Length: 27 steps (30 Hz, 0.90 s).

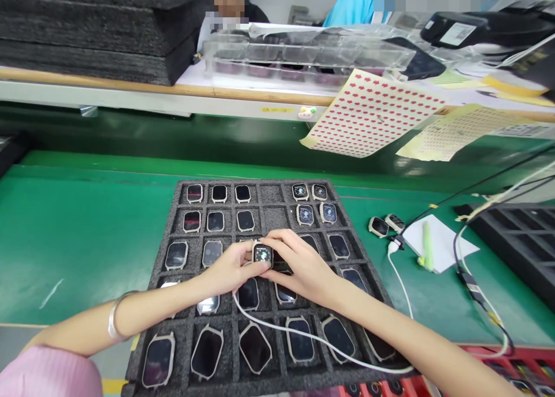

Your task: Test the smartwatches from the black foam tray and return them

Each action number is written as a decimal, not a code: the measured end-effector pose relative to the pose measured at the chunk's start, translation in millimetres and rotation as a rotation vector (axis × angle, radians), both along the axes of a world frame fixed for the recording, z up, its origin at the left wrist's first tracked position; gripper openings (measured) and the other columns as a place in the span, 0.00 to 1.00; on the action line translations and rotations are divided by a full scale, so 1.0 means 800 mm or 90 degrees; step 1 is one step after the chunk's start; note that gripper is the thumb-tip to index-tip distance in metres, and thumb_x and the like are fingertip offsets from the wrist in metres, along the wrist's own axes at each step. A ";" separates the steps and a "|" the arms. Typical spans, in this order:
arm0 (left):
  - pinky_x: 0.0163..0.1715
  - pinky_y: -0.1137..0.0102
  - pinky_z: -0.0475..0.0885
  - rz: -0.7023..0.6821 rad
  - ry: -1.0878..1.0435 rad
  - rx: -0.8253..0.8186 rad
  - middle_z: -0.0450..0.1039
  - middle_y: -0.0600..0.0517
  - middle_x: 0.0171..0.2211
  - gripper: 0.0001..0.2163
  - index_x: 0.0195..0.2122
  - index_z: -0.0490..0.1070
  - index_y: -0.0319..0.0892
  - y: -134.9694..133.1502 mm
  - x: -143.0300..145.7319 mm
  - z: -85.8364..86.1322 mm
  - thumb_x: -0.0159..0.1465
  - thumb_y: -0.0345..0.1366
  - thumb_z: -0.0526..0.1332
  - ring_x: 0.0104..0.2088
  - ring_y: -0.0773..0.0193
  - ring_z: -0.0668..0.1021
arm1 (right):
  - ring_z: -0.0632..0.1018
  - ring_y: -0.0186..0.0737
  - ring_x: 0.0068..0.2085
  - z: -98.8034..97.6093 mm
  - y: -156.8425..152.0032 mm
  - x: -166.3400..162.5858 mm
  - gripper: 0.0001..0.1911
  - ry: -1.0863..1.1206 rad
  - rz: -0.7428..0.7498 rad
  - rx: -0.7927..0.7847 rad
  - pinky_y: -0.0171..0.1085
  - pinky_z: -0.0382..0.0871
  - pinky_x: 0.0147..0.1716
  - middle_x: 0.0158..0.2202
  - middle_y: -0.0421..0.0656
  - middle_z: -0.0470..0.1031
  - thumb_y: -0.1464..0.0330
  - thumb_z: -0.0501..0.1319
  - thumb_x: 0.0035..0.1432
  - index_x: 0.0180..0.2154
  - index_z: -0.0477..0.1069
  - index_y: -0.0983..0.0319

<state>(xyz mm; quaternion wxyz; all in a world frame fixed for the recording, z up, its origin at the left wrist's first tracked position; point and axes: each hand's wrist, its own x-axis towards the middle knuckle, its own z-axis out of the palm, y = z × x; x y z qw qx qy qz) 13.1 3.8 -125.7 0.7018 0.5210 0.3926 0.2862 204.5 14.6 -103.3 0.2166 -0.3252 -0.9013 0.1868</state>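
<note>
A black foam tray lies on the green belt, with several smartwatch bodies in its pockets. Over the tray's middle, both my hands hold one watch body whose screen is lit. My left hand pinches it from the left. My right hand grips it from the right with fingers curled round it. A white cable runs from under my hands across the tray toward the right.
Two loose watch bodies lie right of the tray beside a white paper with a green pen. Another black tray sits at the right. Sticker sheets hang from the far bench, where other people sit behind clear plastic trays.
</note>
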 end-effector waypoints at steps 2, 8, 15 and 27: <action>0.08 0.79 0.55 -0.007 0.003 0.001 0.63 0.58 0.25 0.18 0.41 0.68 0.36 0.000 -0.001 -0.003 0.59 0.46 0.63 0.14 0.77 0.60 | 0.72 0.49 0.47 -0.001 -0.001 0.000 0.20 -0.001 0.000 0.002 0.48 0.73 0.44 0.46 0.51 0.69 0.65 0.60 0.60 0.53 0.63 0.63; 0.08 0.79 0.55 -0.012 0.016 0.005 0.62 0.58 0.24 0.19 0.43 0.67 0.36 0.000 0.000 -0.004 0.59 0.47 0.62 0.14 0.76 0.60 | 0.72 0.48 0.48 -0.004 -0.003 -0.001 0.19 0.015 -0.008 -0.018 0.46 0.73 0.45 0.46 0.51 0.68 0.65 0.59 0.62 0.53 0.63 0.62; 0.23 0.76 0.64 -0.015 -0.019 0.061 0.67 0.53 0.33 0.16 0.44 0.66 0.39 -0.003 -0.001 -0.007 0.60 0.42 0.64 0.26 0.71 0.67 | 0.71 0.47 0.47 0.012 0.005 0.001 0.19 0.039 0.010 -0.040 0.45 0.70 0.46 0.46 0.49 0.68 0.69 0.62 0.58 0.51 0.64 0.63; 0.31 0.74 0.69 0.043 -0.102 -0.026 0.72 0.52 0.36 0.19 0.44 0.66 0.39 0.000 -0.032 0.001 0.56 0.42 0.68 0.28 0.71 0.73 | 0.71 0.56 0.47 0.005 0.105 0.027 0.17 -0.230 -0.025 0.167 0.53 0.68 0.44 0.48 0.53 0.70 0.64 0.57 0.61 0.51 0.69 0.64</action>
